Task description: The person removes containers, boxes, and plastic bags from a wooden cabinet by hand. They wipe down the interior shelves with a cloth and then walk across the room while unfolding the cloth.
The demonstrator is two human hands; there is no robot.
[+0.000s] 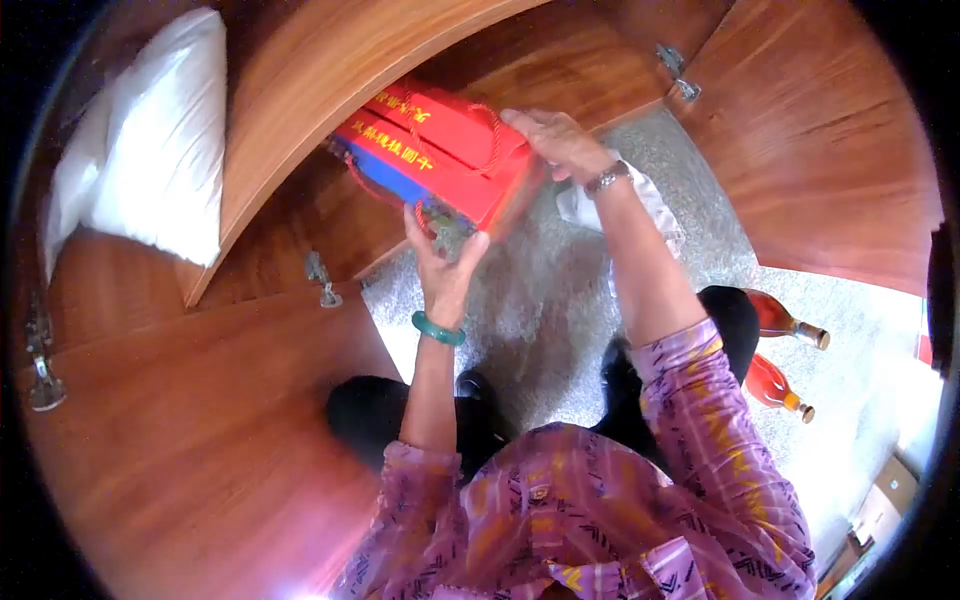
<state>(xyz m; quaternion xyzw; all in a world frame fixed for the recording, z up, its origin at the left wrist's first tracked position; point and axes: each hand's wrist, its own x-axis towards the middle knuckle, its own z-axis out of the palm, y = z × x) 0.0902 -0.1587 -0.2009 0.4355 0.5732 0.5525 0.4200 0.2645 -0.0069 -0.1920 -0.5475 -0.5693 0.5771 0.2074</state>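
Wooden cabinet [200, 430] surrounds my remote view, its curved panel [290, 90] hiding the far end of a red box [455, 165] (yellow lettering [395, 147] across it), whose near end the right hand [565, 145] and left hand [445, 268] grip with their fingers, a green bangle [438, 328] below the left.

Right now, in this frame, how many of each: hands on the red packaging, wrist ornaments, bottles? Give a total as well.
Hands on the red packaging: 2 (left hand, right hand)
Wrist ornaments: 2 (green bangle, silvery band)
Bottles: 2 (upper bottle, lower bottle)
Total: 6
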